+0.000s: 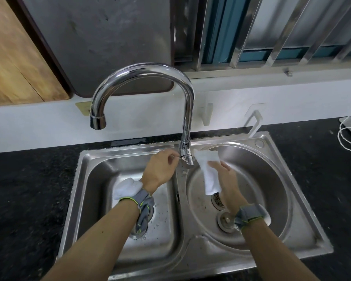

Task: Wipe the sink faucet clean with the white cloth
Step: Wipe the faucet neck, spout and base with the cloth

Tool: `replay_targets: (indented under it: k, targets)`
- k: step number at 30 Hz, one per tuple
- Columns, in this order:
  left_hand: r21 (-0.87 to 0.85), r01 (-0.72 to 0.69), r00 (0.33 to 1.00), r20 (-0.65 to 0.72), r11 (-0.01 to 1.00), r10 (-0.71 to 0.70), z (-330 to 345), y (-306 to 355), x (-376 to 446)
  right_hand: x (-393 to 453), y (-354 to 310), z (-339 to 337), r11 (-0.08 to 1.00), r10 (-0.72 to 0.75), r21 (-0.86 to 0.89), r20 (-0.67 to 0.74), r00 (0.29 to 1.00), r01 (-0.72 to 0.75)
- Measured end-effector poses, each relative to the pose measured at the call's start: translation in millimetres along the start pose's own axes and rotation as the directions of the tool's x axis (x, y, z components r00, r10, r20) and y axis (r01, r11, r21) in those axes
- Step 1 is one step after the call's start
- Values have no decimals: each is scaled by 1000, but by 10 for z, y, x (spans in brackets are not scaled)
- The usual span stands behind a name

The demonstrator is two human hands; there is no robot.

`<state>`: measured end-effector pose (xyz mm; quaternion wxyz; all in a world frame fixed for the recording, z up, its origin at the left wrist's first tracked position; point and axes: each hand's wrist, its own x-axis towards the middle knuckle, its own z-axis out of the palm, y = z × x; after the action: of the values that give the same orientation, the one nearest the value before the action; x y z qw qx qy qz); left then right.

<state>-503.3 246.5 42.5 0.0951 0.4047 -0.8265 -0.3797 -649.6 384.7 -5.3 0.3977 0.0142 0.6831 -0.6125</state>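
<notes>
A chrome gooseneck faucet (187, 110) rises from the ridge between the two basins of a steel sink (83, 173), its spout curving left. My right hand (226, 177) holds a folded white cloth (208, 171) against the right side of the faucet's base. My left hand (160, 169) pinches the thin lever at the base's left side. Both wrists wear grey straps.
The sink sits in a dark speckled counter (28, 189). A wooden board (14, 57) leans on the ledge at the back left. A white cord (349, 136) lies at the far right. A window with metal bars (272, 31) is behind.
</notes>
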Motion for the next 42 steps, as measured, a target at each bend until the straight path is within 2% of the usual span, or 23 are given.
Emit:
replay_targets:
  k: [3,7,11,15,18,23,26,28,30,36,39,42]
  targets:
    - [14,-4,1000,3,1000,4,28,29,-9,65,8,-7,983,-83,-170,-50,995,73]
    - [52,11,1000,-11,999,-11,31,55,-9,46,86,204,896,-203,-392,56,978,209]
    - [101,36,999,-26,994,-33,23,82,0,28,192,371,770,-349,-522,138,927,368]
    - [103,65,998,-29,993,-62,29,109,19,52,217,355,588,-493,-652,178,851,478]
    - [97,83,996,-24,992,-81,22,112,20,103,206,336,541,-490,-727,138,861,424]
    - [59,98,995,-23,993,-97,30,89,28,192,136,308,596,-389,-743,66,919,306]
    - [55,94,995,-28,994,-93,30,77,32,163,112,340,680,-389,-638,104,915,362]
    - [61,88,996,-33,994,-86,30,76,34,113,108,400,691,-392,-594,170,904,411]
    - [68,87,996,-34,994,-85,28,77,37,91,108,448,650,-406,-626,191,893,430]
    - [59,103,994,-29,993,-102,28,78,47,66,79,485,430,-497,-798,181,849,422]
    - [65,97,995,-33,993,-95,28,75,40,47,84,542,390,-508,-843,140,850,372]
    - [64,94,995,-36,994,-92,31,80,36,70,73,567,428,-478,-852,71,875,303]
